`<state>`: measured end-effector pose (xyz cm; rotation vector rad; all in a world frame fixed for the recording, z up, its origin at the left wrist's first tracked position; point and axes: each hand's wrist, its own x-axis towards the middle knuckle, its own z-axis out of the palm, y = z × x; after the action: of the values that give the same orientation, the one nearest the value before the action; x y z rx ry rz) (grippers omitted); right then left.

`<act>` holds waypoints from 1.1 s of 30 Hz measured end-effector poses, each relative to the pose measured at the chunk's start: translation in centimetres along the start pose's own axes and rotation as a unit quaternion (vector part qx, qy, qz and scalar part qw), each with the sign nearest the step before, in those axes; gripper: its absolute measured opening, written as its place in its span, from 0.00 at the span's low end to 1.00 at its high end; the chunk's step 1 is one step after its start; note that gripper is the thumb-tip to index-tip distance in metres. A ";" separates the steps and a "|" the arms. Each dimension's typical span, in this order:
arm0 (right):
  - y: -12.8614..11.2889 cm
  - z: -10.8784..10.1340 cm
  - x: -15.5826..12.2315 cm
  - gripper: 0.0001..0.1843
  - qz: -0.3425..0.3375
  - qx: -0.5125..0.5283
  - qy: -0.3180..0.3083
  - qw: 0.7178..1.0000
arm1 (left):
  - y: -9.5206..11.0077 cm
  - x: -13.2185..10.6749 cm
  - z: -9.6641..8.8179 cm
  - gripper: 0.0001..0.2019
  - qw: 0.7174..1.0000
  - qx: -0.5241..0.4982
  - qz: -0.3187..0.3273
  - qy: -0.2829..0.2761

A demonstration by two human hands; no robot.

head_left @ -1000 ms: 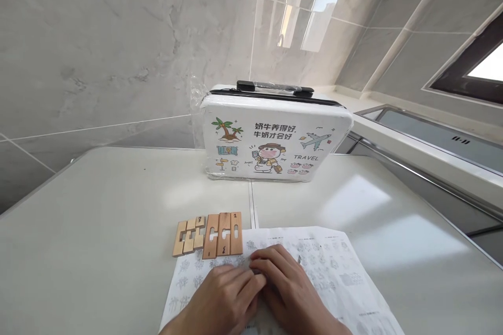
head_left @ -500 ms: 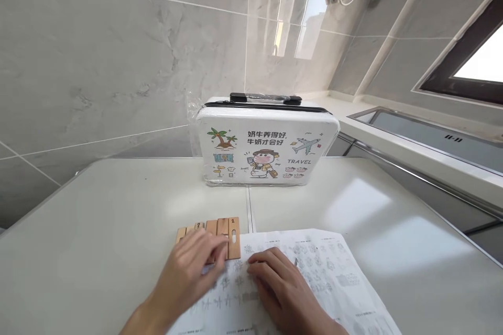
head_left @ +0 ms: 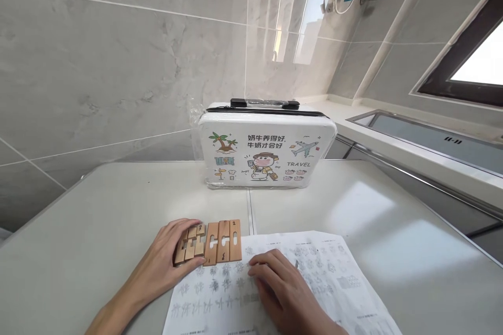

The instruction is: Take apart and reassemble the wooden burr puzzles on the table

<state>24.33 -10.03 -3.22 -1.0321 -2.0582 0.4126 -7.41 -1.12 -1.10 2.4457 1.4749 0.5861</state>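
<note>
Notched wooden puzzle pieces [head_left: 223, 243] with handwritten numbers lie side by side, at the upper left edge of a printed paper sheet [head_left: 283, 314]. My left hand [head_left: 163, 251] is around the left end of the row, thumb at the near side and fingers at the far side, gripping the smaller, lighter wooden pieces [head_left: 192, 245]. Three longer slotted pieces lie just right of its thumb. My right hand [head_left: 281, 285] rests on the paper, fingers loosely bent and touching the sheet, with nothing visible in it. Its palm side is hidden.
A white case [head_left: 267, 152] with cartoon prints and a black handle, partly wrapped in clear plastic, stands at the back of the white table [head_left: 98, 220]. Behind it rises a grey tiled wall [head_left: 118, 63]. A counter with a dark glass panel [head_left: 432, 133] is at the right.
My left hand has moved left, off the longer slotted pieces and around the smaller ones at the left end. My right hand has stayed on the paper. The view has tilted slightly.
</note>
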 end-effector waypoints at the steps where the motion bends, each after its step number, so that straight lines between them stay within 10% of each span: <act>1: 0.0 0.0 0.0 0.18 0.000 -0.001 -0.001 1.000 | 0.2 0.0 0.0 0.30 1.000 -0.003 -0.007 -0.008; 21: 0.0 0.0 0.0 0.16 0.002 -0.010 -0.004 1.000 | -0.2 -0.2 0.0 0.29 0.998 -0.010 0.007 0.058; 27: 0.0 0.0 -0.2 0.14 0.039 0.056 -0.010 0.998 | 2.6 0.2 -0.3 0.29 0.995 -0.022 0.032 0.092; 30: -0.2 -0.5 -0.1 0.12 0.165 0.202 -0.031 0.965 | 6.0 0.5 0.0 0.33 0.992 -0.045 0.089 0.071; 33: -0.8 -1.4 0.3 0.26 0.297 0.405 -0.042 0.864 | 9.9 1.0 0.8 0.38 0.981 -0.078 0.171 0.051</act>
<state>24.87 -10.35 -1.65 -1.0688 -1.3282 1.5076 1.22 -4.90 2.22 2.5902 0.9980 0.8687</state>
